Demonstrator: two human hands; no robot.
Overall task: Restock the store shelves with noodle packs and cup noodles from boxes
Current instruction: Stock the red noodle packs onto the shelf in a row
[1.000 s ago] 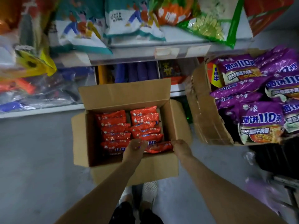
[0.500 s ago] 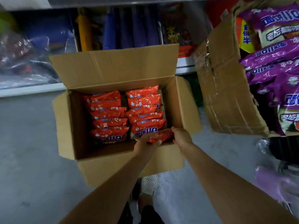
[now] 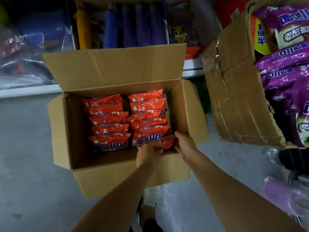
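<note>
Orange noodle pack (image 3: 164, 142) at the near right corner of the open cardboard box (image 3: 117, 178), left hand (image 3: 148, 152) and right hand (image 3: 186, 144) both holding its ends, two rows of orange packs (image 3: 108, 118) behind it, box of purple packs (image 3: 284, 81) on the right

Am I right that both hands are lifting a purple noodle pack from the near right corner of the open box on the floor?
Not quite: the head view shows the noodle pack is orange-red, not purple. The left hand and right hand do hold it at the near right corner of the open box; purple packs sit in the other box.
</note>
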